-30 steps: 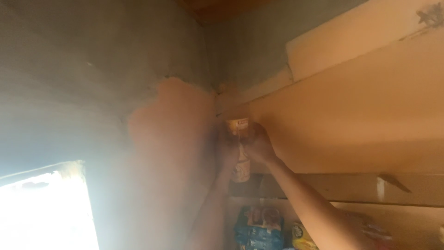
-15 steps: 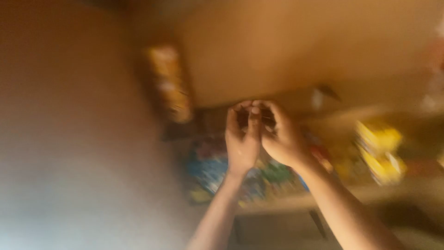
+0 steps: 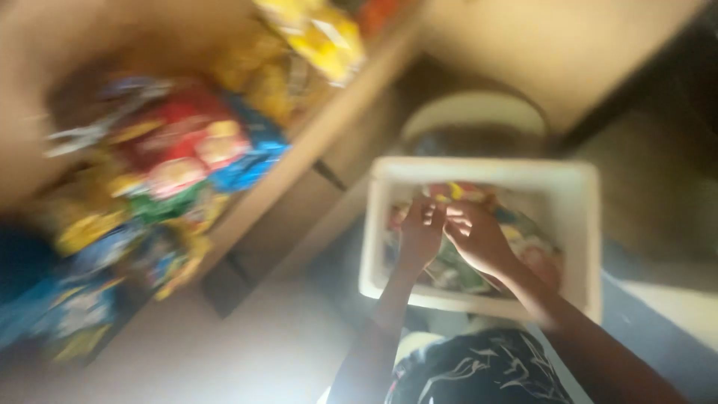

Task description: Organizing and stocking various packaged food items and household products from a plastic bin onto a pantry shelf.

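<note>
Your two hands meet over a white rectangular plastic tub point(image 3: 587, 224) filled with mixed colourful packets point(image 3: 523, 247). Your left hand point(image 3: 420, 233) and your right hand point(image 3: 476, 238) sit side by side, fingertips close together above the tub's far half, the fingers curled loosely inward. The blur hides whether they pinch anything, so you cannot tell what, if anything, either hand holds. A small yellow scrap point(image 3: 455, 191) shows just beyond your fingertips, among the packets in the tub. The tub sits low in front of you, above your dark patterned garment point(image 3: 479, 370). To your left, a wooden shelf point(image 3: 329, 127) runs diagonally, stacked with blurred snack bags in red, blue, green and yellow point(image 3: 187, 157). Beyond the tub, a rounded pale object point(image 3: 479, 112) lies near a tan board point(image 3: 553, 45).
</note>
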